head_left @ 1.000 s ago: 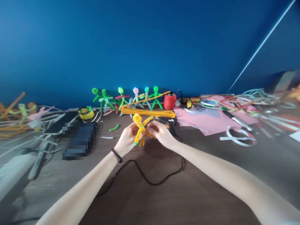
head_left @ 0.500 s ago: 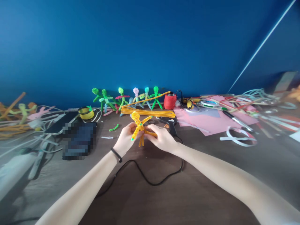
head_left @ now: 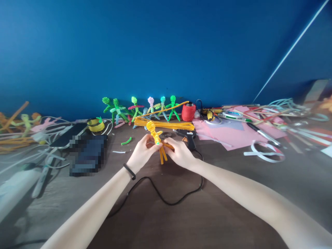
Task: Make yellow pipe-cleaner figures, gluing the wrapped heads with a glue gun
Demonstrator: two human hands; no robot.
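Observation:
Between my two hands, above the table, is a yellow pipe-cleaner figure (head_left: 153, 131) with a coiled head and body. My left hand (head_left: 143, 151) pinches its body from the left, thumb in front. My right hand (head_left: 180, 152) has its fingers closed on a coiled orange limb of the same figure. Two straight orange ends hang down between the hands. Part of the figure is hidden by my fingers. Just behind lies a bundle of orange pipe cleaners (head_left: 166, 124), and a black glue gun (head_left: 190, 137) rests right of it.
Several coloured pipe-cleaner figures (head_left: 172, 108) stand along the blue wall. A red roll (head_left: 188, 112) and pink paper (head_left: 228, 136) are at the right. Phones, a yellow tape roll (head_left: 95, 125) and a green scrap (head_left: 126, 141) are on the left. A black cord (head_left: 166, 203) loops in front.
The yellow figure has turned in my hands. One arm now points toward me, and its straight ends have swung right. Both hands keep nearly the same place.

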